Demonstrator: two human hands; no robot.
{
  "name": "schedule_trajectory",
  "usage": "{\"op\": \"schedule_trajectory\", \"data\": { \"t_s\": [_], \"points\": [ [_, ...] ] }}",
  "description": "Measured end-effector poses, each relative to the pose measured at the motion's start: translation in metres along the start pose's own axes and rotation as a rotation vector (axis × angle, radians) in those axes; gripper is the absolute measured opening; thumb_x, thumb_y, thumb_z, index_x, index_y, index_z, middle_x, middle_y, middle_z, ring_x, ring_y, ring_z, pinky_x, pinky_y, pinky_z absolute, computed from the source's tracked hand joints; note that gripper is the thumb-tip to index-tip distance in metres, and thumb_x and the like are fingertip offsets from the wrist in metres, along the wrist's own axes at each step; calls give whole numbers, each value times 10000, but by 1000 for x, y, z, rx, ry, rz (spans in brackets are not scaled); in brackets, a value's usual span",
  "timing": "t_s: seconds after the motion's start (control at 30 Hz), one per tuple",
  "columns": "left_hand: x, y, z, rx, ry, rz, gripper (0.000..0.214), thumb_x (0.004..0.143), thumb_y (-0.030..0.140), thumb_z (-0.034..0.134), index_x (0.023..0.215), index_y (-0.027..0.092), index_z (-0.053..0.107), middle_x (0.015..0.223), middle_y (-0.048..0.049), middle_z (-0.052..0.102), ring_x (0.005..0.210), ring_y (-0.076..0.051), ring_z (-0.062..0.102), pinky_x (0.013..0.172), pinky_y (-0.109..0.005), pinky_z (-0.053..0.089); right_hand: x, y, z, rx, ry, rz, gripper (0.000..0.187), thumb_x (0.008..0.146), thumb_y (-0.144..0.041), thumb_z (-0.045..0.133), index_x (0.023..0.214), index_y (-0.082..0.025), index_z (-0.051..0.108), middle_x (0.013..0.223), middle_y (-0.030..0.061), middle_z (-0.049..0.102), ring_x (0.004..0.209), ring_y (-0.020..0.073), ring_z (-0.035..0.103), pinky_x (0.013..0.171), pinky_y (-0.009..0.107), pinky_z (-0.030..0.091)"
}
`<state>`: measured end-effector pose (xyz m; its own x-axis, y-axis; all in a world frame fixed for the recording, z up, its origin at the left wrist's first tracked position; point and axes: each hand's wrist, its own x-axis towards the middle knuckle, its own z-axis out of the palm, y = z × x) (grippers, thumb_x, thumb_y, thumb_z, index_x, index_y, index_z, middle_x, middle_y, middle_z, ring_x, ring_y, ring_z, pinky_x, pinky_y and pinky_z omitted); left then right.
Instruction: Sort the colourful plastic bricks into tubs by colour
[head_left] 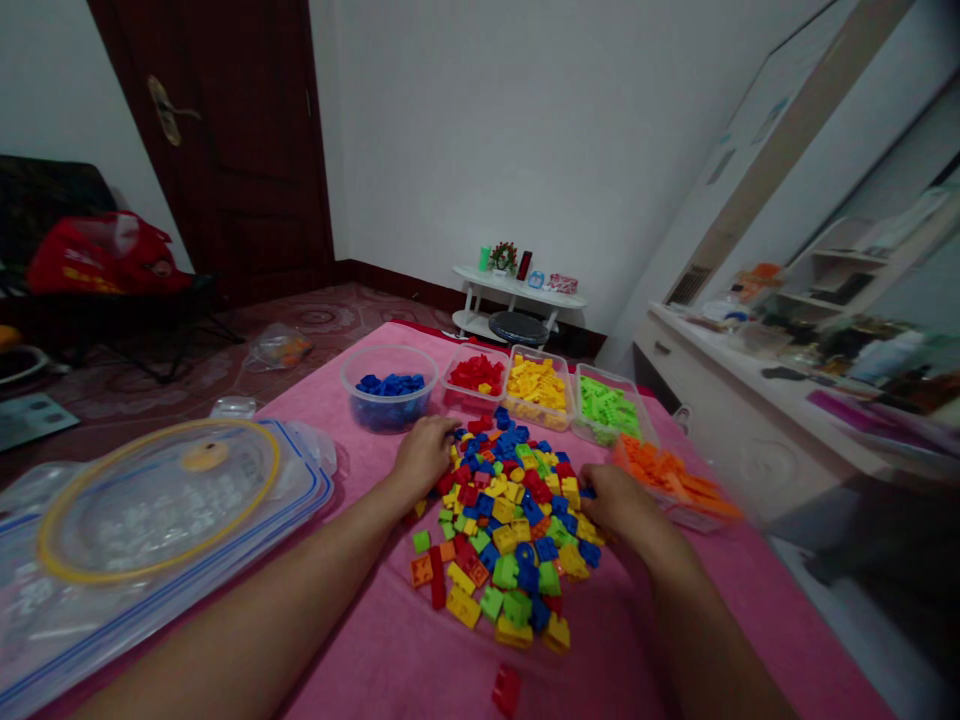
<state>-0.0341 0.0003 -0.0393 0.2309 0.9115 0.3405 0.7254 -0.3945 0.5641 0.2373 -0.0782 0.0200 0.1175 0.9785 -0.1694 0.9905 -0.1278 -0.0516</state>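
Between left hand (424, 455) and right hand (615, 500): brick pile (502, 530); both seemingly touching it, grip unclear.

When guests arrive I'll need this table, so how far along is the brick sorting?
Done: the blue tub, red tub, yellow tub, green tub and orange tub each hold a sorted share. In hand: the left hand and right hand rest on the mixed pile; what either grip holds is hidden. Left: most of it, that big pile plus a stray red brick nearer the camera.
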Motion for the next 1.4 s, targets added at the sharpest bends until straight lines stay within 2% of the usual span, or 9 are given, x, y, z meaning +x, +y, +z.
{"op": "schedule_trajectory", "data": {
  "t_s": [0.3, 0.43, 0.63, 0.7, 0.8, 0.9, 1.0, 1.23, 1.4],
  "points": [
    [-3, 7, -11, -40, 47, -4, 278, 830, 156, 473, 967, 192, 713, 937, -71, 698, 884, -206, 621, 801, -298, 455, -26, -9, -37, 18, 165, -46, 120, 748, -234, 591, 810, -213, 691, 786, 55, 680, 715, 184, 606, 568, 247, 310],
    [-1, 24, -20, -332, 128, -31, 278, 807, 153, 456, 921, 187, 708, 929, -64, 672, 896, -190, 602, 784, -288, 473, -38, -21, -48, 68, 176, -151, 128, 742, -254, 589, 802, -231, 700, 752, 28, 676, 684, 178, 598, 553, 244, 309],
    [2, 48, -47, -1139, -294, -529, 244, 751, 292, 512, 917, 146, 614, 701, -23, 572, 497, -82, 476, 395, -151, 278, -38, -36, -44, 250, 185, -322, 151, 752, -269, 568, 784, -197, 696, 767, 24, 676, 645, 157, 573, 552, 237, 333],
    [-1, 51, -53, -1069, -444, -446, 284, 763, 389, 539, 870, 139, 621, 678, -14, 558, 472, -68, 429, 385, -150, 225, -38, -39, -43, 282, 201, -329, 171, 757, -286, 576, 816, -195, 709, 787, 28, 683, 650, 157, 574, 553, 236, 340],
    [-10, 57, -56, -649, -590, -102, 299, 667, 422, 686, 784, 146, 665, 646, 5, 564, 502, -76, 435, 433, -177, 275, -40, -41, -42, 306, 194, -345, 187, 759, -302, 594, 850, -201, 722, 809, 29, 692, 665, 162, 583, 552, 234, 349],
    [-20, 65, -55, -210, -537, 118, 256, 531, 295, 795, 751, 200, 706, 659, 13, 615, 573, -117, 497, 505, -207, 319, -41, -41, -40, 283, 155, -381, 182, 752, -274, 611, 877, -222, 732, 859, 26, 704, 706, 169, 603, 577, 237, 376],
    [-26, 70, -52, 2, -443, 149, 158, 560, 210, 760, 709, 241, 717, 675, 5, 655, 600, -145, 535, 526, -228, 317, -42, -42, -34, 251, 94, -438, 227, 737, -245, 635, 940, -262, 734, 945, 23, 709, 797, 186, 625, 644, 248, 411],
    [-19, 64, -50, -54, -362, 131, 67, 610, 222, 719, 666, 201, 688, 647, 1, 641, 592, -134, 530, 513, -229, 301, -48, -61, -24, 113, 80, -365, 300, 707, -203, 654, 1004, -225, 682, 993, 52, 688, 924, 231, 609, 743, 289, 395],
    [-11, 65, -48, -530, -421, 11, 163, 724, 267, 610, 629, 136, 593, 585, 9, 572, 536, -89, 492, 521, -193, 359, -49, -66, -17, 76, 112, -386, 282, 652, -118, 592, 912, -217, 639, 927, 30, 670, 830, 208, 591, 631, 266, 325]
  ]
}}
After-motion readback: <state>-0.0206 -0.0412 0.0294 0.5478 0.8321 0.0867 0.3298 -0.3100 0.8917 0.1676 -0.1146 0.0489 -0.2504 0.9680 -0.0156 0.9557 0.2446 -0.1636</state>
